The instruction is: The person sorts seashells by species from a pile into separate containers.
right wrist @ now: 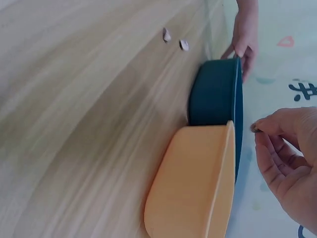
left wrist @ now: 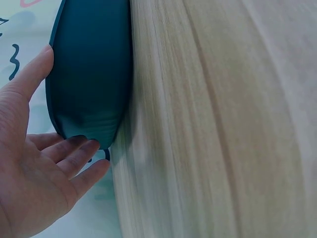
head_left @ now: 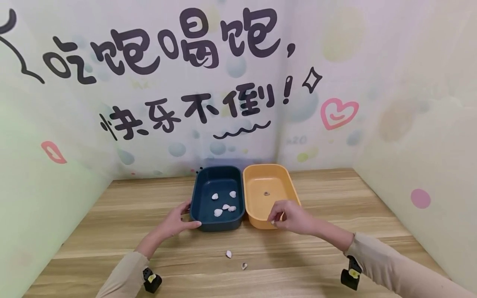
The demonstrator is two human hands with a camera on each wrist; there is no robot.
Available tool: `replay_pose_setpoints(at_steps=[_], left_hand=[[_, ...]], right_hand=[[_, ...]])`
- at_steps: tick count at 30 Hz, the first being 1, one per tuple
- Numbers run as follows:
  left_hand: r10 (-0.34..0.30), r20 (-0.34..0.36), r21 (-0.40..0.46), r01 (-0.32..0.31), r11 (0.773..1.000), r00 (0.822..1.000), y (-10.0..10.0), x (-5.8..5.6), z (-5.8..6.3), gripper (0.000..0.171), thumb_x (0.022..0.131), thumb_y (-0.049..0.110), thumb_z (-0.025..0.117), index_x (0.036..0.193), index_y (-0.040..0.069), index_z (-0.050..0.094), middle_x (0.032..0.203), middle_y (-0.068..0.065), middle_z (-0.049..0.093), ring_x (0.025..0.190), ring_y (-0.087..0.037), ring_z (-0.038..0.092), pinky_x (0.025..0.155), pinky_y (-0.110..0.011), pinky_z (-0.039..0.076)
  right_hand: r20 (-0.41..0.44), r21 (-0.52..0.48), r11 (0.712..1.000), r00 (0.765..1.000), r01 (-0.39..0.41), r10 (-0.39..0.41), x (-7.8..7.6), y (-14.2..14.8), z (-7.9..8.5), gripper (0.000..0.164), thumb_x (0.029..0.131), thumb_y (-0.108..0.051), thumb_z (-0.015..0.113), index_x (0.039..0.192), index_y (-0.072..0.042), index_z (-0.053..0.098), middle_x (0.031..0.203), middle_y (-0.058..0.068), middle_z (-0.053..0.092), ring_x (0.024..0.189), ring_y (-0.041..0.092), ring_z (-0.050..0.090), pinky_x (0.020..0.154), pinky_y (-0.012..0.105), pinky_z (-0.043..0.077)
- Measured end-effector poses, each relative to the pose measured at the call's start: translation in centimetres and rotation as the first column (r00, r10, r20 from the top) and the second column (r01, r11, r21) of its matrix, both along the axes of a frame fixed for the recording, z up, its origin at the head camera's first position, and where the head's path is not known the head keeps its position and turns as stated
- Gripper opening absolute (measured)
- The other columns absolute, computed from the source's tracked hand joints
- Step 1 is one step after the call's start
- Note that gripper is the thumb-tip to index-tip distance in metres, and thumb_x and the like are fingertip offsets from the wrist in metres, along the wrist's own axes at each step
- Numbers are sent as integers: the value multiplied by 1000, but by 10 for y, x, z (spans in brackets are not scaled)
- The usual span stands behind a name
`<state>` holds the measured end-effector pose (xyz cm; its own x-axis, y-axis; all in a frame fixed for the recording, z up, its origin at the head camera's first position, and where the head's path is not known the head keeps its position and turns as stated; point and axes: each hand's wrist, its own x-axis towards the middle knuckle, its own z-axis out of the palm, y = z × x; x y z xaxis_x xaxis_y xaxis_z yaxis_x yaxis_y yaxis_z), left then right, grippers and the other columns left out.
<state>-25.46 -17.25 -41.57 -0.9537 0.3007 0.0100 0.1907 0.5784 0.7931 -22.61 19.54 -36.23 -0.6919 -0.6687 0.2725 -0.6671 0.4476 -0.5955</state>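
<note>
My left hand (head_left: pixel 177 221) rests against the left side and front corner of a dark blue bin (head_left: pixel 217 226), its thumb at the rim and its fingers spread. Several whitish seashells (head_left: pixel 218 212) lie inside that bin. Over the near right rim of the orange bin (head_left: pixel 257 223), my right hand (head_left: pixel 294 217) pinches a small seashell (right wrist: pixel 255 129) between thumb and forefinger, mostly hidden by the fingertips. One small dark shell (head_left: pixel 266 193) lies on the orange bin's floor.
Two loose shells lie on the wooden table in front of the bins, one whitish shell (head_left: pixel 229 254) and one darker shell (head_left: pixel 244 266). Both bins stand side by side near the printed back wall (head_left: pixel 246 149). Side walls flank the table.
</note>
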Motion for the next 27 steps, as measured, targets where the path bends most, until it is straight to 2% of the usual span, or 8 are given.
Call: replay_pose_setpoints(at_steps=[8, 13, 17, 21, 23, 27], left_hand=[[-3, 5, 13, 3, 1000, 1000, 0, 0, -1, 81, 78, 26, 72, 139, -4, 27, 133, -26, 40, 118, -40, 42, 92, -52, 40], [1, 11, 14, -1, 1000, 1000, 0, 0, -1, 82, 78, 26, 72, 139, -4, 26, 134, -26, 40, 119, -40, 41, 93, -51, 40], [0, 7, 14, 0, 1000, 1000, -1, -1, -1, 82, 78, 26, 72, 139, -4, 27, 134, -25, 40, 119, -39, 42, 92, -50, 41], [-7, 1, 10, 7, 1000, 1000, 0, 0, 0, 81, 79, 25, 71, 140, -3, 27, 134, -25, 40, 118, -39, 43, 91, -50, 42], [-5, 1, 10, 5, 1000, 1000, 0, 0, 1, 80, 79, 25, 71, 140, -3, 27, 134, -25, 40, 118, -39, 43, 91, -50, 42], [3, 2, 15, -3, 1000, 1000, 0, 1, 1, 81, 79, 25, 71, 140, -2, 27, 134, -25, 40, 118, -39, 43, 91, -50, 42]], right_hand=[[-45, -52, 996, 996, 79, -81, -23, 9, 4, 11, 74, 6, 66, 80, -3, 68, 77, 4, 64, 69, 6, 58, 59, 22, 50], [-47, -66, 992, 993, 107, -110, -34, 15, 1, 10, 76, 6, 66, 82, -1, 68, 79, 8, 64, 70, 10, 59, 60, 22, 50], [-53, -133, 976, 982, 175, -183, -44, 17, -5, 11, 77, 9, 64, 84, 2, 67, 82, 11, 64, 73, 17, 61, 61, 23, 51], [-73, -210, 934, 947, 291, -311, -55, 20, -14, 19, 77, 14, 61, 95, 8, 63, 93, 18, 61, 84, 32, 61, 67, 32, 54], [-69, -208, 921, 935, 329, -349, -57, 23, -18, 25, 76, 15, 60, 101, 10, 60, 100, 21, 58, 90, 37, 58, 71, 37, 53], [-35, -159, 928, 938, 336, -345, -56, 25, -23, 34, 76, 11, 63, 109, 10, 56, 108, 24, 55, 97, 41, 54, 75, 45, 51]])
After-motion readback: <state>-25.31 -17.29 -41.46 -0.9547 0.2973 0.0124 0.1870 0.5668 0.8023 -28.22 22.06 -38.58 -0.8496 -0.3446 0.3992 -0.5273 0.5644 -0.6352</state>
